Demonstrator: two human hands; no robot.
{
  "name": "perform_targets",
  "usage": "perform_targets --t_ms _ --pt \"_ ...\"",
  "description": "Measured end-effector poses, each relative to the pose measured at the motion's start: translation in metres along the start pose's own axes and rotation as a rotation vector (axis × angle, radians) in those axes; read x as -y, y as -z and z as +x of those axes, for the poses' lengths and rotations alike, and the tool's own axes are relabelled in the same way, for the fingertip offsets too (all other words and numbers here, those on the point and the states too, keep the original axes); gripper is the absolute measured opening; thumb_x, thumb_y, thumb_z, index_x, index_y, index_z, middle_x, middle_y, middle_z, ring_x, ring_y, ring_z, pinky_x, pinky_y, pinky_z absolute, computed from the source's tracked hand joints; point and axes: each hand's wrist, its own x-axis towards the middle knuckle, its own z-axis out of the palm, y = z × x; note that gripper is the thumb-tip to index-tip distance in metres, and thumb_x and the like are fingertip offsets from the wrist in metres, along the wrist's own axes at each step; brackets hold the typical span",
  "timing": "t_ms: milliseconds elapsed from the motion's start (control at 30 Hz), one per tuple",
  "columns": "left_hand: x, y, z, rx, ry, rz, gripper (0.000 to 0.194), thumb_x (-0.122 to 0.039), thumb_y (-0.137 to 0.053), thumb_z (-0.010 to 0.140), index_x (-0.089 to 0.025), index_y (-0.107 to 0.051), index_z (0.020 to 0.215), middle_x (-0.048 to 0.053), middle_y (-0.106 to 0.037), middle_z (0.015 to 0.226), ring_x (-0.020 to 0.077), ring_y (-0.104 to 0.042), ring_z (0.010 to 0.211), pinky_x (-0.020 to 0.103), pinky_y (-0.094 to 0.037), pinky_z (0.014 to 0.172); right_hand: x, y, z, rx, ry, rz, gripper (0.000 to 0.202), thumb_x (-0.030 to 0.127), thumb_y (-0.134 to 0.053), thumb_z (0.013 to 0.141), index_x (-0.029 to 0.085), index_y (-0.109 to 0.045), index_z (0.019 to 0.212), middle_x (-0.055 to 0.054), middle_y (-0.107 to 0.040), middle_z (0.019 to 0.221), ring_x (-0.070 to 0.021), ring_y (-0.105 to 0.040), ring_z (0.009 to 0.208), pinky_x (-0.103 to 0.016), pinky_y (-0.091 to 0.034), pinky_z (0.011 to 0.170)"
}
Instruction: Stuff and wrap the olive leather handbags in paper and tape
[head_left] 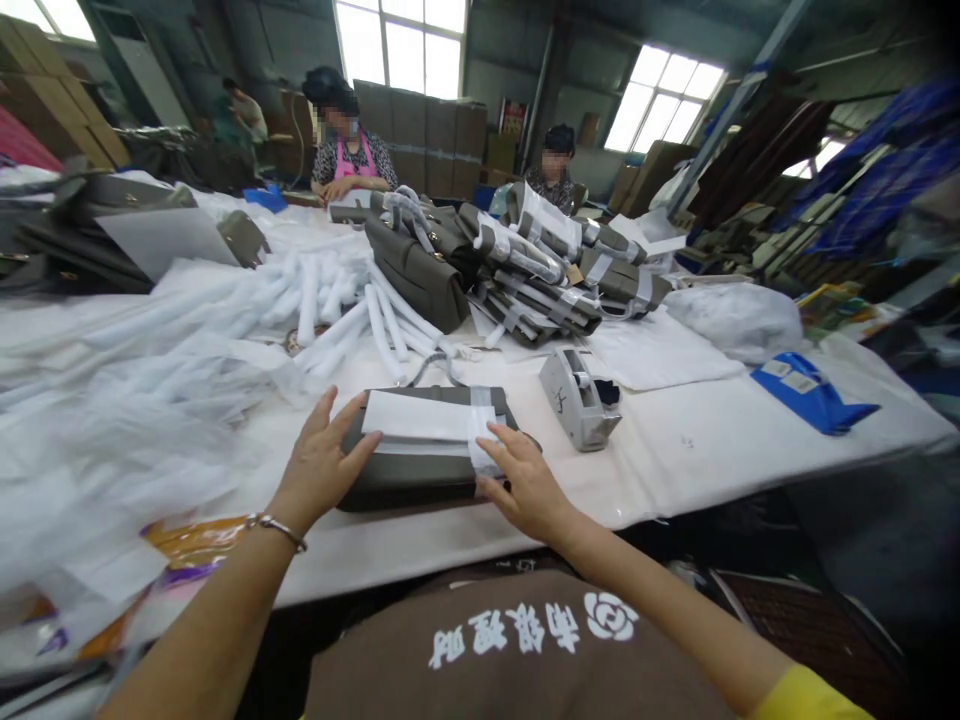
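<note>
Fingers of the left hand and right hand are spread open, resting on opposite ends of a dark grey-green handbag lying near the front edge of the white-covered table. The right fingertips touch the strip of clear tape around the bag, beside a flat white sheet. A grey plastic tape dispenser sits just right of the bag; behind are white rolled tubes and piled wrapped bags.
</note>
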Motion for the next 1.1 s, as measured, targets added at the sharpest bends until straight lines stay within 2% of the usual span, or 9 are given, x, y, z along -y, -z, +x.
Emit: perform_targets --t_ms 100,200,333,467,633,733,800,900,1100 --pt "0.012 -0.017 0.0 0.151 0.039 -0.038 0.055 -0.05 -0.044 0.085 -0.022 -0.046 0.132 0.009 -0.036 0.144 0.0259 -0.033 0.132 0.042 -0.029 0.11 -0.014 -0.007 0.017 0.05 -0.097 -0.089 0.053 0.042 -0.049 0.087 0.014 -0.046 0.132 -0.015 -0.036 0.143 -0.028 -0.035 0.131 -0.045 -0.031 0.106" --pt "0.01 -0.026 0.0 0.235 0.036 0.018 0.047 -0.049 -0.043 0.085 -0.025 -0.055 0.124 0.005 -0.05 0.134 0.0263 -0.038 0.129 0.044 -0.028 0.11 -0.025 -0.017 0.022 0.178 -0.049 -0.142 0.05 0.044 -0.044 0.089 0.017 -0.048 0.131 -0.013 -0.043 0.139 -0.0268 -0.043 0.125 -0.044 -0.034 0.104" --pt "-0.003 -0.019 -0.004 0.245 0.098 -0.037 0.042 -0.044 -0.05 0.082 -0.022 -0.062 0.115 0.006 -0.055 0.128 0.0276 -0.041 0.123 0.043 -0.029 0.109 -0.032 -0.03 0.011 0.166 0.001 -0.222 0.048 0.043 -0.037 0.092 0.018 -0.047 0.132 -0.013 -0.044 0.138 -0.0266 -0.047 0.122 -0.044 -0.039 0.1" --pt "-0.019 -0.019 -0.012 0.194 0.174 -0.036 0.039 -0.046 -0.051 0.081 -0.029 -0.063 0.114 0.001 -0.057 0.124 0.023 -0.047 0.116 0.036 -0.038 0.102 -0.053 -0.038 0.002 0.115 0.035 -0.282 0.049 0.044 -0.033 0.093 0.019 -0.045 0.132 -0.012 -0.045 0.138 -0.0267 -0.051 0.118 -0.043 -0.043 0.095" --pt "-0.047 -0.033 -0.021 0.1 0.188 -0.114 0.042 -0.05 -0.052 0.08 -0.029 -0.062 0.115 0.001 -0.056 0.126 0.0252 -0.045 0.118 0.038 -0.038 0.103 -0.078 -0.031 -0.011 0.077 0.045 -0.355 0.049 0.045 -0.03 0.093 0.019 -0.046 0.131 -0.011 -0.046 0.137 -0.0263 -0.052 0.117 -0.042 -0.045 0.094" --pt "-0.049 -0.036 -0.018 0.06 0.174 -0.211 0.04 -0.048 -0.051 0.082 -0.027 -0.063 0.113 0.001 -0.058 0.125 0.0213 -0.047 0.118 0.034 -0.035 0.106 -0.081 -0.027 -0.016 0.072 0.034 -0.375 0.049 0.045 -0.03 0.093 0.018 -0.048 0.13 -0.012 -0.047 0.136 -0.026 -0.052 0.117 -0.042 -0.044 0.095" --pt "-0.038 -0.034 -0.017 0.051 0.171 -0.259 0.037 -0.044 -0.05 0.084 -0.026 -0.062 0.114 0.0 -0.058 0.124 0.0165 -0.05 0.116 0.028 -0.036 0.104 -0.08 -0.027 -0.017 0.059 0.018 -0.381 0.05 0.045 -0.029 0.093 0.017 -0.049 0.129 -0.012 -0.048 0.135 -0.026 -0.051 0.118 -0.042 -0.043 0.096" --pt "-0.002 -0.023 -0.024 0.035 0.235 -0.268 0.033 -0.037 -0.052 0.084 -0.025 -0.062 0.113 0.001 -0.059 0.124 0.0148 -0.052 0.115 0.025 -0.038 0.103 -0.076 -0.029 -0.017 0.015 -0.02 -0.378 0.05 0.046 -0.03 0.092 0.017 -0.05 0.128 -0.012 -0.05 0.134 -0.0259 -0.05 0.118 -0.042 -0.042 0.096" --pt "0.09 0.004 -0.032 -0.035 0.593 -0.127 0.042 -0.032 -0.048 0.083 -0.012 -0.057 0.119 0.014 -0.06 0.119 0.0248 -0.057 0.106 0.038 -0.042 0.096 -0.07 -0.031 -0.018 -0.055 -0.066 -0.35 0.048 0.045 -0.034 0.091 0.018 -0.053 0.126 -0.01 -0.054 0.129 -0.0254 -0.055 0.112 -0.041 -0.042 0.095"
